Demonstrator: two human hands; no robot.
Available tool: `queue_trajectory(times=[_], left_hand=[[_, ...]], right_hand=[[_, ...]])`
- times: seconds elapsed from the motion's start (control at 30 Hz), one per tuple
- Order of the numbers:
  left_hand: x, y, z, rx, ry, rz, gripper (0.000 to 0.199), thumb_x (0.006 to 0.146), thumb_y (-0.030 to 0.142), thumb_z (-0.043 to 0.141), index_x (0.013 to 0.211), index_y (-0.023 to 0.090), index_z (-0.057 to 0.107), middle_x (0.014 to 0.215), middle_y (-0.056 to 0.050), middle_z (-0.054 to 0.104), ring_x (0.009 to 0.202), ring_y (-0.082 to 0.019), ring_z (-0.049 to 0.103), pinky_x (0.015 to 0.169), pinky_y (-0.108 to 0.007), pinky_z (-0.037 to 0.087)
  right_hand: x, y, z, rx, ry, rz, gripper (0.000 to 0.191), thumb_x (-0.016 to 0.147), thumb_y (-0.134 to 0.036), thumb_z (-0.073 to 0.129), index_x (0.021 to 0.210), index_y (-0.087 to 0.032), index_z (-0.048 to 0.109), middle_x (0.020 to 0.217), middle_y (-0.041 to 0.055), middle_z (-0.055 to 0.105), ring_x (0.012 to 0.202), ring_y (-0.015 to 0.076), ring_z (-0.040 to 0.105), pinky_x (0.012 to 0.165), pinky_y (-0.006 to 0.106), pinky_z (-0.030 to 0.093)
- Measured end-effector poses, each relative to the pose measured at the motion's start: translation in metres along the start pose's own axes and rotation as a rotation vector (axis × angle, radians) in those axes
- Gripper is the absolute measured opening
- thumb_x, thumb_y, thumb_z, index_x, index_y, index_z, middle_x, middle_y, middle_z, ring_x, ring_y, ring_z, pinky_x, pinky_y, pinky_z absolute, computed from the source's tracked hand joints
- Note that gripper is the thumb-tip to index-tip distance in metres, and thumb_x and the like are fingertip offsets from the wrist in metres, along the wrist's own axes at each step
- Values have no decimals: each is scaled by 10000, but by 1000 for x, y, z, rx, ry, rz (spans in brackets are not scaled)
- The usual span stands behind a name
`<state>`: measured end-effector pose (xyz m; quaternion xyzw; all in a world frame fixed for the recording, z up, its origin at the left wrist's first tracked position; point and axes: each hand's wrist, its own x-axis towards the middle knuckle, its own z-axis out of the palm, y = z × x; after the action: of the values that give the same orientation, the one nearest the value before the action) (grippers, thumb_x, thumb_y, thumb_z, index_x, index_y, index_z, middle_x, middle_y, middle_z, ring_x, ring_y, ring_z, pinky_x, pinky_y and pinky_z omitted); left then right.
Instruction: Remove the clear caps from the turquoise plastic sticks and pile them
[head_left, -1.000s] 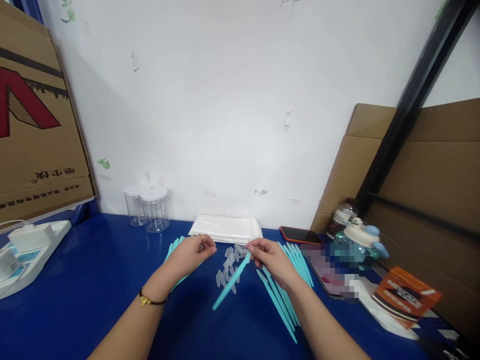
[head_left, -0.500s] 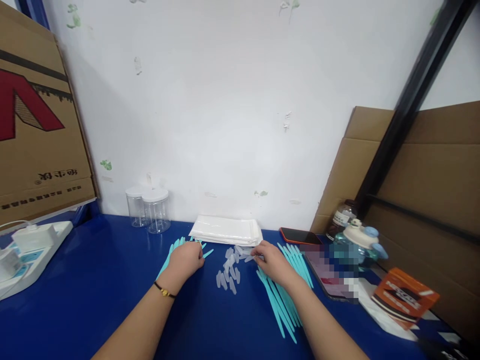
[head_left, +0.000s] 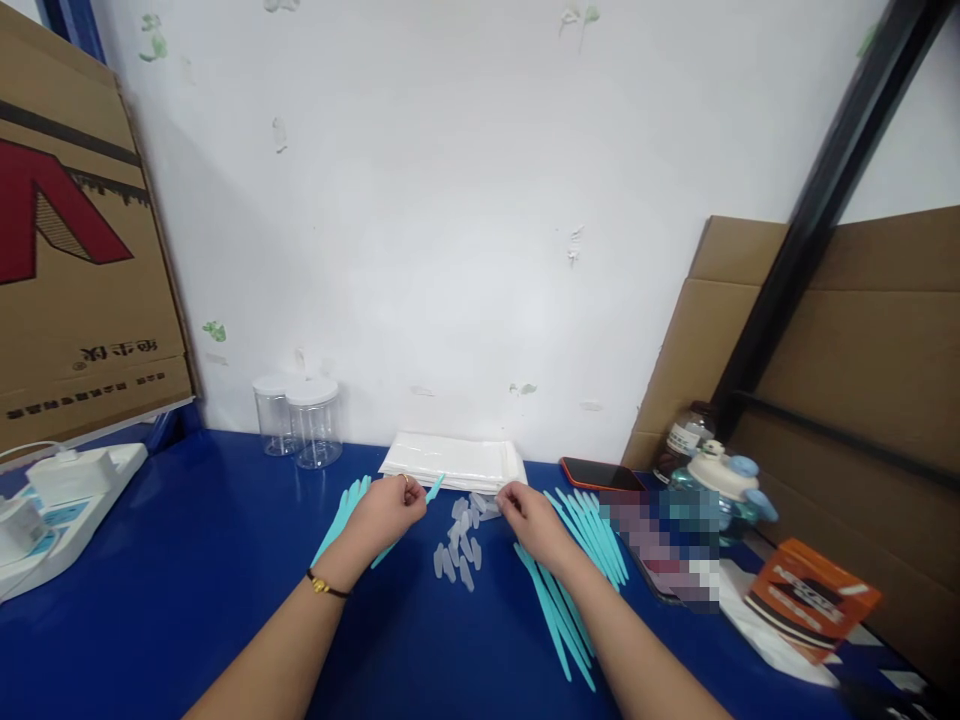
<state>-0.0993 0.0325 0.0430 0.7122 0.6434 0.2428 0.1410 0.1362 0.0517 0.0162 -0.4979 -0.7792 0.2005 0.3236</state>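
Nearest, teal sticks (head_left: 550, 622) lie fanned beside the right hand (head_left: 536, 520), its fingertips pinched; whether they grip anything is unclear. Loose clear pieces (head_left: 466, 572) remain between the hands, so the work seems unfinished. The left hand (head_left: 382, 518) pinches one teal stick (head_left: 435, 488), which, unlike half a second ago, juts steeply toward the white packets (head_left: 450, 458) behind.
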Motion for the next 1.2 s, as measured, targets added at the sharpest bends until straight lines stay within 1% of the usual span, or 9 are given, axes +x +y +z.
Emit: queue_trajectory(times=[0.1, 0.17, 0.23, 0.33, 0.63, 0.83, 0.97, 1.07, 1.2], left_hand=[[-7, 15, 1, -253, -86, 96, 186, 712, 289, 468, 708, 160, 603, 614, 8, 602, 570, -110, 519, 526, -192, 351], [-13, 21, 5, -340, -159, 128, 204, 701, 303, 473, 714, 152, 608, 597, 9, 596, 552, -108, 513, 506, -189, 351], [-16, 24, 10, -359, -202, 143, 201, 681, 295, 482, 712, 148, 614, 592, 8, 598, 544, -108, 513, 493, -190, 345], [-17, 23, 17, -358, -229, 155, 204, 666, 283, 484, 728, 148, 624, 608, 3, 612, 550, -111, 521, 493, -193, 347], [-18, 26, 15, -342, -243, 170, 190, 663, 259, 479, 713, 151, 628, 582, 19, 591, 525, -89, 499, 478, -173, 335], [-18, 28, 22, -370, -179, 162, 201, 703, 314, 499, 717, 154, 621, 603, 16, 601, 548, -94, 510, 499, -183, 351], [-20, 34, 30, -513, -274, 133, 272, 735, 399, 502, 763, 147, 600, 613, 5, 592, 532, -100, 525, 491, -190, 384], [-19, 34, 24, -557, -301, 102, 341, 753, 464, 482, 839, 155, 596, 667, -3, 601, 555, -118, 566, 513, -207, 422], [-12, 17, 0, -332, -157, 55, 297, 763, 426, 466, 854, 181, 605, 671, 4, 616, 579, -131, 584, 541, -212, 414]], right_hand=[[0, -4, -1, 539, -43, 134, 297, 847, -430, 430, 757, -168, 536, 598, -3, 542, 499, 105, 451, 492, 226, 340], [-2, -9, 0, 780, -65, 168, 322, 804, -471, 500, 746, -157, 536, 573, -1, 551, 481, 96, 459, 485, 222, 348], [-4, -15, 0, 908, -64, 179, 327, 756, -475, 575, 755, -150, 540, 586, 15, 582, 503, 103, 502, 505, 226, 374], [-8, -24, -2, 977, -42, 178, 317, 727, -452, 624, 771, -150, 539, 625, 30, 616, 546, 118, 552, 518, 227, 393], [-9, -28, 0, 985, -48, 152, 309, 721, -445, 635, 760, -156, 532, 618, 25, 633, 562, 127, 584, 521, 226, 407], [-12, -33, 9, 991, -82, 152, 285, 701, -395, 657, 771, -168, 500, 586, -10, 592, 522, 119, 570, 471, 207, 389], [-11, -33, 5, 948, -50, 168, 227, 721, -356, 620, 780, -178, 492, 502, -56, 515, 442, 86, 492, 431, 186, 343], [-9, -24, -6, 816, -34, 216, 176, 721, -322, 590, 781, -180, 503, 486, -78, 452, 392, 71, 437, 388, 178, 288], [-11, -9, -13, 378, -78, 209, 54, 677, -210, 571, 703, -176, 538, 528, -50, 486, 430, 83, 467, 428, 196, 312]])
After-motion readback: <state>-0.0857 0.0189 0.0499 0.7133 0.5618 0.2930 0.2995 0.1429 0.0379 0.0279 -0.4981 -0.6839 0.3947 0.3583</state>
